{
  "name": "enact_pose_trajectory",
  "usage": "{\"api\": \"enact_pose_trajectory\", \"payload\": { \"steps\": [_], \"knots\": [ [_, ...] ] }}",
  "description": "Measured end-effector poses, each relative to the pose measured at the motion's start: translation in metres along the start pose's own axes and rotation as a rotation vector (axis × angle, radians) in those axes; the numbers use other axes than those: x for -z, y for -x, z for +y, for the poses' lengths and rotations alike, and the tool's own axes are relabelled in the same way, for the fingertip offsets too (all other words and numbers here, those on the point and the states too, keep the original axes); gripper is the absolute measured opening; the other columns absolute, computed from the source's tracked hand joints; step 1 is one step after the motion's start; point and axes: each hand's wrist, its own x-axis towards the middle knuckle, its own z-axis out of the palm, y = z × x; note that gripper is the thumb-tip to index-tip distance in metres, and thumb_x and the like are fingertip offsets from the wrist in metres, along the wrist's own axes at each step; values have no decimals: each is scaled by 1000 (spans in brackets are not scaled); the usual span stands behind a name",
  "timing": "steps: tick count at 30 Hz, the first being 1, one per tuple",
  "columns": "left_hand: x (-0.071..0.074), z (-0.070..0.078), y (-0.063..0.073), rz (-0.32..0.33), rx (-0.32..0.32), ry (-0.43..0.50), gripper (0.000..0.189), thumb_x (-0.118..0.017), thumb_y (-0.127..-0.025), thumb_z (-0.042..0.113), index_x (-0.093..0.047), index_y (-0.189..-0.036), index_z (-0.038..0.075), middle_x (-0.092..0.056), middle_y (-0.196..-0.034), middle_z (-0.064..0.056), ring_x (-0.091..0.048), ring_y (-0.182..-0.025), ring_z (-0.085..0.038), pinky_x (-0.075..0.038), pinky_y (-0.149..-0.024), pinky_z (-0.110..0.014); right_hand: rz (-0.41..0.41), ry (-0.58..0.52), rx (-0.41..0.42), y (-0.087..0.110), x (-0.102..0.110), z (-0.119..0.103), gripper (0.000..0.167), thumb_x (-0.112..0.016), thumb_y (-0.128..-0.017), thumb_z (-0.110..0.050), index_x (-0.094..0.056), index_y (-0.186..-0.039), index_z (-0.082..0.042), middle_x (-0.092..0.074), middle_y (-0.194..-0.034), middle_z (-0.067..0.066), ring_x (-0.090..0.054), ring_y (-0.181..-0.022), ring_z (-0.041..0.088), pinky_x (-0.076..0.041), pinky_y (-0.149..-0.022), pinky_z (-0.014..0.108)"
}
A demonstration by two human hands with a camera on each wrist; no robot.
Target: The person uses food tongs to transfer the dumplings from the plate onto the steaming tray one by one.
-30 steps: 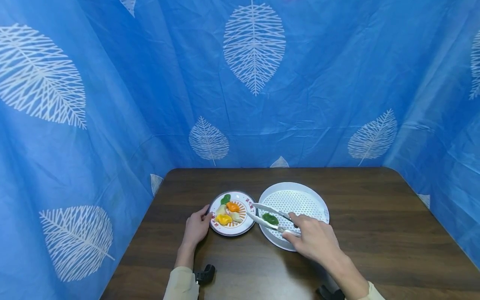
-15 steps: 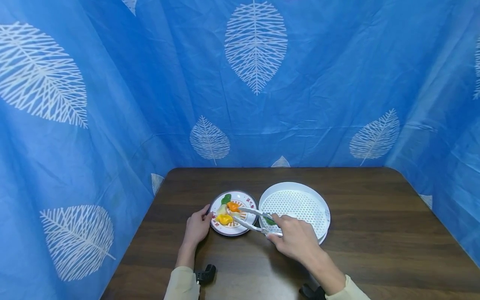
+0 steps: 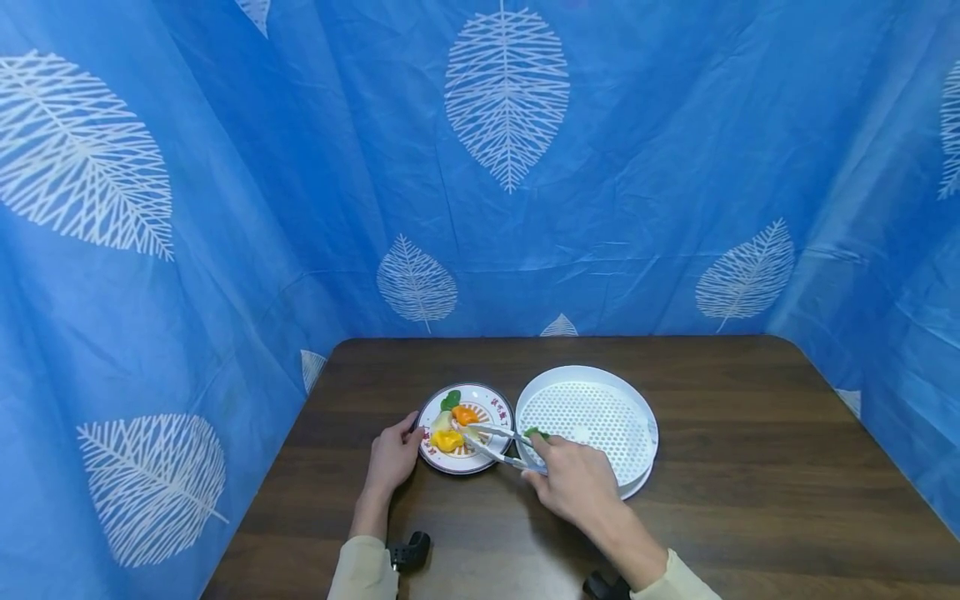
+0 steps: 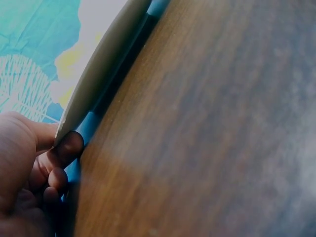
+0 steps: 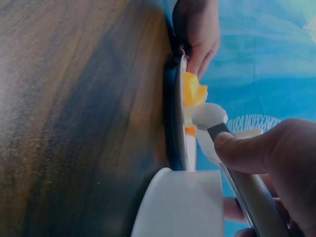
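My left hand (image 3: pixel 395 454) pinches the left rim of a small patterned plate (image 3: pixel 480 389), thumb above and fingers beneath, as the left wrist view shows. Dumpling-shaped pieces lie on it: a yellow one (image 3: pixel 447 440), an orange one (image 3: pixel 465 415), a green one (image 3: pixel 451 400) and pale ones, one at the left (image 3: pixel 442 422). In my right hand (image 3: pixel 579 482) I grip metal tongs (image 3: pixel 501 432), spread, their tips low over the plate around the other pale dumpling. In the right wrist view, the tongs (image 5: pixel 247 192) partly hide the food.
A round white perforated tray (image 3: pixel 607 417) stands right beside the plate, on the brown table (image 3: pixel 735 433). Inside it is a green piece (image 3: pixel 534 432), mostly hidden by my right hand. A blue curtain (image 3: pixel 637 167) with white leaf prints closes off the back and sides.
My right hand has carried the tongs left, from over the tray to over the plate, their tips now at the pale dumpling. My left hand has stayed on the plate's rim.
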Motion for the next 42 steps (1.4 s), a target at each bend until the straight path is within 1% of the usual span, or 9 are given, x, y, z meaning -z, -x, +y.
{"api": "enact_pose_trajectory", "payload": {
  "steps": [9, 12, 18, 20, 23, 27, 31, 37, 42],
  "knots": [
    [1, 2, 1, -1, 15, 5, 51, -57, -106, 33, -49, -153, 15, -61, -144, -16, -60, -103, -25, -52, -102, -48, 28, -47, -8, 1, 0, 1, 42, -86, -79, -41, -76, -113, -20, -66, -71, -2, -56, -54, 19, -43, -47, 37],
    [2, 2, 1, -6, 20, 3, 51, -56, -106, 33, -49, -154, 15, -68, -127, -18, -60, -91, -25, -53, -94, -44, 37, -43, -8, 2, 1, 2, 42, -87, -78, -41, -76, -114, -21, -66, -71, -2, -58, -55, 20, -43, -47, 37],
    [1, 1, 2, -3, 23, -1, 51, -57, -106, 32, -50, -153, 15, -68, -126, -17, -57, -82, -19, -50, -82, -35, 4, -58, -32, 2, 10, 4, 38, -86, -79, -45, -76, -111, -25, -64, -68, -5, -54, -55, 18, -41, -48, 36],
    [0, 1, 2, -7, 27, 4, 51, -57, -106, 32, -49, -154, 15, -69, -117, -17, -55, -78, -20, -49, -77, -33, -8, -74, -41, 2, 14, 6, 38, -85, -80, -45, -76, -110, -26, -65, -69, -6, -55, -56, 17, -42, -49, 36],
    [0, 0, 1, -4, 31, 2, 51, -57, -106, 32, -50, -153, 14, -69, -112, -16, -54, -76, -20, -46, -73, -31, -10, -93, -39, 2, 19, 8, 38, -86, -79, -44, -77, -111, -24, -69, -73, -5, -61, -60, 19, -45, -51, 37],
    [0, 1, 0, 6, 26, -5, 51, -58, -105, 33, -51, -152, 14, -69, -128, -14, -55, -79, -18, -47, -74, -30, -32, -107, -42, 2, 27, 13, 39, -85, -80, -42, -77, -113, -23, -72, -77, -3, -61, -61, 18, -44, -52, 36],
    [-1, 0, 0, 0, 25, 0, 51, -58, -105, 32, -51, -152, 14, -70, -113, -12, -53, -76, -19, -46, -71, -30, -68, -133, -84, 4, 35, 20, 42, -85, -81, -43, -78, -117, -22, -74, -82, -3, -57, -62, 14, -44, -55, 33],
    [-1, 0, -1, -5, 28, 8, 51, -57, -106, 33, -50, -153, 16, -55, -81, -7, -50, -69, -21, -43, -65, -31, -89, -152, -147, 7, 44, 33, 49, -83, -83, -44, -76, -125, -19, -79, -104, 3, -68, -77, 21, -51, -64, 39],
    [0, -1, 0, -2, 12, 6, 51, -58, -105, 33, -51, -152, 16, -53, -77, -6, -49, -67, -20, -42, -63, -30, -108, -159, -186, 11, 48, 42, 51, -80, -86, -45, -74, -130, -20, -77, -117, 7, -74, -94, 29, -55, -72, 47]
  ]
}}
